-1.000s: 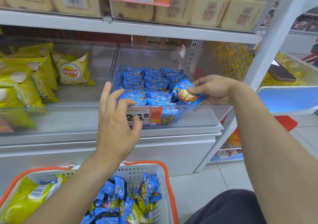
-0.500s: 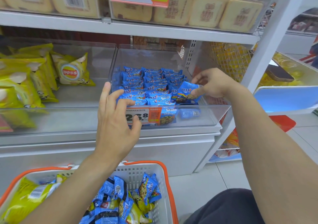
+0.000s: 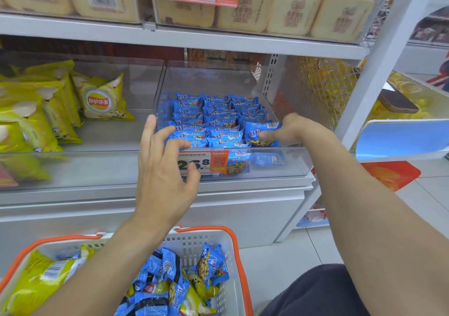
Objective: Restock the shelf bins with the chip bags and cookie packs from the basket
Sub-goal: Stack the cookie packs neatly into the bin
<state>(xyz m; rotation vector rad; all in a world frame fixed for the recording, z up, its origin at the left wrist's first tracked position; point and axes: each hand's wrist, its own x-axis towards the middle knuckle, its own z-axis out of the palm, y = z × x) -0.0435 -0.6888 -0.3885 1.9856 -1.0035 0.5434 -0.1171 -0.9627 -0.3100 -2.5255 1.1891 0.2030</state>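
A right hand [image 3: 289, 127] pinches a blue foil cookie pack [image 3: 261, 136] into the nearly full clear plastic shelf bin [image 3: 243, 167]; the left hand [image 3: 162, 170] hovers, fingers spread. More packs wait in the orange-rimmed white basket [image 3: 233, 243].

The middle shelf [image 3: 184, 39] carried two clear bins. The bin at nine o'clock [image 3: 121, 77] held yellow chip bags [image 3: 102, 99]; the bin at twelve o'clock [image 3: 267, 167] held rows of blue cookie packs [image 3: 213, 116]. At six o'clock a white basket [image 3: 194, 240] stood on the floor [image 3: 291, 255].
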